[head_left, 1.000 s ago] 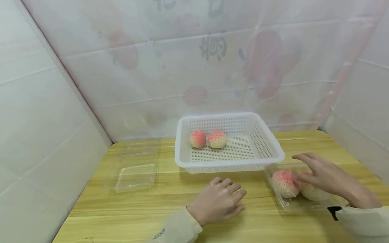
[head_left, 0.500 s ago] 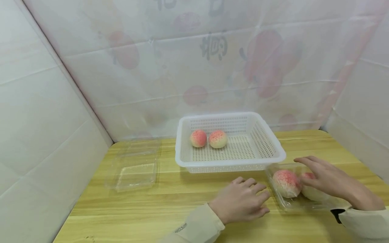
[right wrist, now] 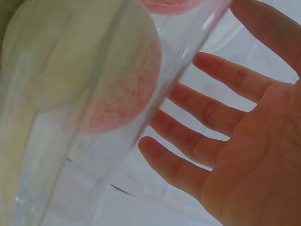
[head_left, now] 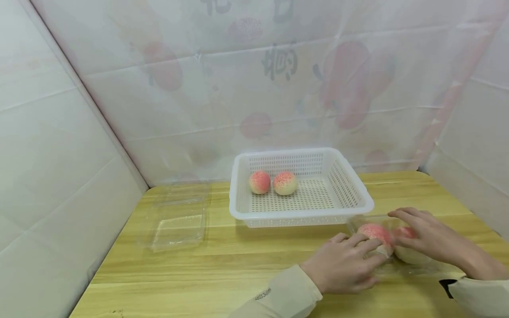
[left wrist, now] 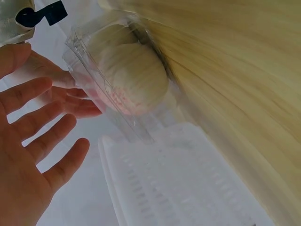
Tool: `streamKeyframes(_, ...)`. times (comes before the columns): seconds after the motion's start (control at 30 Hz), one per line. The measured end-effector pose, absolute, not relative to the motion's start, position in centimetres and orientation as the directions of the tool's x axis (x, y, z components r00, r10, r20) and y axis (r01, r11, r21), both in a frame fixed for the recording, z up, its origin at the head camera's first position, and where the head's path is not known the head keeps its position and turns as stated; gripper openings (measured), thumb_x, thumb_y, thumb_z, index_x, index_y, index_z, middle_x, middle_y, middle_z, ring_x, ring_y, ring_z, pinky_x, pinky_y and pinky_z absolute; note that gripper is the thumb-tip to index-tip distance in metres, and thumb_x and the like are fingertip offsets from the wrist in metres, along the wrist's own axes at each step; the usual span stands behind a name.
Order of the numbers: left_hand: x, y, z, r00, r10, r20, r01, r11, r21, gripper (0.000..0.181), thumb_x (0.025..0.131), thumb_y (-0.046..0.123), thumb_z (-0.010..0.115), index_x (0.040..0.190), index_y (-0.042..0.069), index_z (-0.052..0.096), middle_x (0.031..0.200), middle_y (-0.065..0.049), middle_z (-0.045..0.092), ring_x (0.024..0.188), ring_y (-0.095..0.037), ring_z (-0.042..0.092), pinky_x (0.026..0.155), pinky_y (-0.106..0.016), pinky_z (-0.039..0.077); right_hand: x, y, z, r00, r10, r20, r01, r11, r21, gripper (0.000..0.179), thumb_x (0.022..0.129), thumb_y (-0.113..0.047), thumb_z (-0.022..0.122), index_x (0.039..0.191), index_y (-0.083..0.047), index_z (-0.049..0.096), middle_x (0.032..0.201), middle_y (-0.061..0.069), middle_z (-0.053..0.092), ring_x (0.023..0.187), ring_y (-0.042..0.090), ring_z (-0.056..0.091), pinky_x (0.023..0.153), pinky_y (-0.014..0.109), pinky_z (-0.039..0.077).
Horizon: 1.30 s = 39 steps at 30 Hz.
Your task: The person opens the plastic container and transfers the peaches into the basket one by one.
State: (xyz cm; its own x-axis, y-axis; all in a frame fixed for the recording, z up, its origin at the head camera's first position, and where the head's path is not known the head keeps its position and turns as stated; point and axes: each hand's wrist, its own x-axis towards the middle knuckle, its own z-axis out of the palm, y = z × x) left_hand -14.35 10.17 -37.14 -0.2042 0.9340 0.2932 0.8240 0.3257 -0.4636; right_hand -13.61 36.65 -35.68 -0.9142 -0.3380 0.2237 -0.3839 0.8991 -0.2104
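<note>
A clear plastic box lies at the table's right, with two pink-and-cream peaches inside, the left peach and the right peach. In the left wrist view its clear lid stands over the peaches. My left hand, palm down and fingers extended, is over the box's left front part and hides some of it. Across the right part reaches my right hand, its fingers spread; in the right wrist view the fingertips are at the clear plastic. Whether either hand presses on the box, I cannot tell.
A white perforated basket with two more peaches stands behind the hands, close to the box. On the left lies another clear plastic container, unfolded. Fabric walls enclose the wooden table on the back and sides.
My left hand has moved right across the table, from in front of the basket to the box's left part. The right hand has stayed over the box, shifting only slightly.
</note>
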Motion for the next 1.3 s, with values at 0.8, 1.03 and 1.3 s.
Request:
streamKeyframes(0.8, -14.7, 15.0, -39.0, -0.448, 0.879, 0.165, 0.77, 0.473, -0.429, 0.067, 0.097, 0.073, 0.037, 0.154, 0.037, 0.036, 0.151, 0.014, 0.041, 0.139, -0.019, 0.037, 0.108, -0.04, 0.04, -12.0, 39.5, -39.0, -0.94, -0.271, 0.209, -0.328, 0.889, -0.32, 0.063, 0.096, -0.022, 0.07, 0.147, 0.003, 0.04, 0.141, 0.047, 0.031, 0.116, 0.072, 0.031, 0.077, 0.085, 0.029)
streamKeyframes(1.03, -14.4, 15.7, -39.2, -0.538, 0.833, 0.127, 0.758, 0.545, -0.36, 0.062, 0.097, 0.074, 0.037, 0.148, 0.039, 0.042, 0.155, 0.008, 0.038, 0.141, -0.027, 0.036, 0.108, -0.042, 0.041, -11.4, 41.1, -40.2, -0.939, -0.312, 0.145, -0.343, 0.863, -0.37, 0.093, 0.096, -0.017, 0.069, 0.165, -0.021, 0.008, 0.151, 0.05, 0.007, 0.11, 0.081, 0.033, 0.065, 0.087, 0.034)
streamKeyframes(1.3, -14.0, 16.4, -39.2, -0.562, 0.818, 0.126, 0.743, 0.565, -0.358, 0.063, 0.095, 0.074, 0.041, 0.146, 0.037, 0.045, 0.152, 0.006, 0.039, 0.14, -0.03, 0.039, 0.103, -0.037, 0.046, -10.5, 42.3, -41.2, -0.931, -0.325, 0.167, -0.365, 0.85, -0.379, 0.106, 0.086, -0.012, 0.079, 0.165, -0.017, 0.007, 0.161, 0.037, -0.008, 0.114, 0.084, 0.021, 0.064, 0.089, 0.027)
